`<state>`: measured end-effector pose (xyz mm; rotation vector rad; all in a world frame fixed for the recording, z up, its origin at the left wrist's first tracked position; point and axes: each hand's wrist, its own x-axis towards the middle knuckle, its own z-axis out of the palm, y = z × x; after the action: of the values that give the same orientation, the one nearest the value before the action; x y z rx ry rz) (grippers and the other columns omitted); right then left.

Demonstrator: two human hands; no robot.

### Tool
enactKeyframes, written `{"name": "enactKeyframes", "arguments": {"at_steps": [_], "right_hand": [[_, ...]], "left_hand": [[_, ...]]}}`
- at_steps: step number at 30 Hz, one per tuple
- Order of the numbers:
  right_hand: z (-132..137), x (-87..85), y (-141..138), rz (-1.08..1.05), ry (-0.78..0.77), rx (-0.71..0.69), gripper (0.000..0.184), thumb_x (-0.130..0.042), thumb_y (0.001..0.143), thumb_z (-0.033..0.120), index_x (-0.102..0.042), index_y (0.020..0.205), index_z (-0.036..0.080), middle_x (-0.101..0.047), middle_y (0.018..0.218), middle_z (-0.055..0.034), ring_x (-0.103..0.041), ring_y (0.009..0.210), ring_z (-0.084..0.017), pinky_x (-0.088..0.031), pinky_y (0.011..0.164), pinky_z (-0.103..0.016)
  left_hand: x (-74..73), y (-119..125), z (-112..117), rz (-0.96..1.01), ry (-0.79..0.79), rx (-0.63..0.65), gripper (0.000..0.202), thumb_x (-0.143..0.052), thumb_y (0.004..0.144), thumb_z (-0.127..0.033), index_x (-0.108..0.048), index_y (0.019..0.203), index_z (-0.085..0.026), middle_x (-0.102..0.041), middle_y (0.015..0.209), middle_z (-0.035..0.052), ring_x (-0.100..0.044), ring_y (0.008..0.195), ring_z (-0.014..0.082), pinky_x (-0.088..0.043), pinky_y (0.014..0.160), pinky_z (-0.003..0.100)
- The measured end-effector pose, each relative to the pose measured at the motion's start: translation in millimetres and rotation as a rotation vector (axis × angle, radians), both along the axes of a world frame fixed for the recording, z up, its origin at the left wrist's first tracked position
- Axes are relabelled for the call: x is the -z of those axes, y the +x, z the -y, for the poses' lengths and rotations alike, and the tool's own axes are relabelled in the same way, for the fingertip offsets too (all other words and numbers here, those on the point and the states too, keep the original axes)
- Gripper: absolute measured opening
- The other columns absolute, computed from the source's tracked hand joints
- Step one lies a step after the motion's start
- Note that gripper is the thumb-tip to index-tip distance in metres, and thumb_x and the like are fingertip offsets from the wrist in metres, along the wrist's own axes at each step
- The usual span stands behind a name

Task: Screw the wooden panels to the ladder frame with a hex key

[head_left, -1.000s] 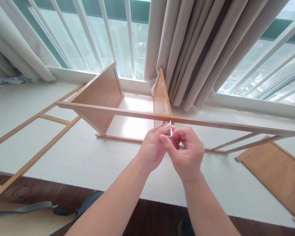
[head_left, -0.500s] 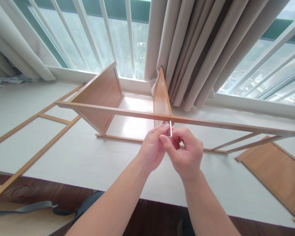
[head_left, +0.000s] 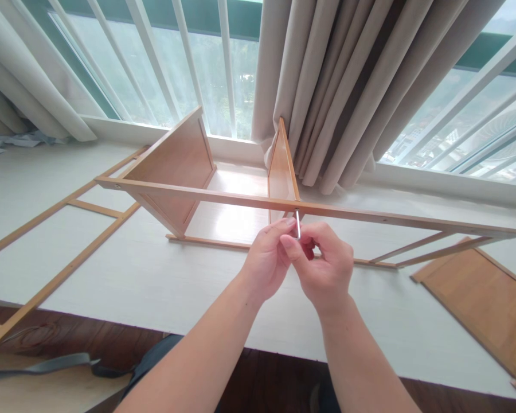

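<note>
A silver hex key (head_left: 298, 225) stands with one end at the long front rail (head_left: 245, 199) of a wooden shelf frame, just below where an upright shelf panel (head_left: 282, 163) meets it. My right hand (head_left: 325, 258) is closed, its thumb and fingers pinching the bent lower end of the key. My left hand (head_left: 269, 258) is closed beside it, fingers around the key near the rail; its fingertips are partly hidden. Another wooden panel (head_left: 176, 166) joins the rail at the left end.
A ladder-like wooden side frame (head_left: 95, 207) lies at the left, reaching past the white surface's (head_left: 155, 292) front edge. A loose wooden panel (head_left: 484, 304) rests at the right. Curtains (head_left: 327, 86) and barred windows stand behind. A grey strap (head_left: 47, 362) lies at lower left.
Almost nothing differs. Both hands stay at the hex key under the rail, and the view has shifted very slightly.
</note>
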<state>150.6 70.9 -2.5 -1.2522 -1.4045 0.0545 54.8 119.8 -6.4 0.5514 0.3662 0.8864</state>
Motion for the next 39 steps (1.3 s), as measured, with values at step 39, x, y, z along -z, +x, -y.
{"name": "enactKeyframes", "arguments": {"at_steps": [39], "right_hand": [[-5,-3.0,1,0.024,0.058,-0.019,0.034,-0.071,0.095,0.034,-0.047,0.073,0.023,-0.04,0.06,0.0079,-0.037,0.051,-0.008,-0.034,0.046,-0.02]], "left_hand": [[26.8,6,17,-0.258,0.024,-0.069,0.03,-0.07,0.088,-0.036,-0.056,0.068,-0.018,-0.036,0.064,-0.0039,-0.036,0.063,0.0124,-0.035,0.062,0.026]]}}
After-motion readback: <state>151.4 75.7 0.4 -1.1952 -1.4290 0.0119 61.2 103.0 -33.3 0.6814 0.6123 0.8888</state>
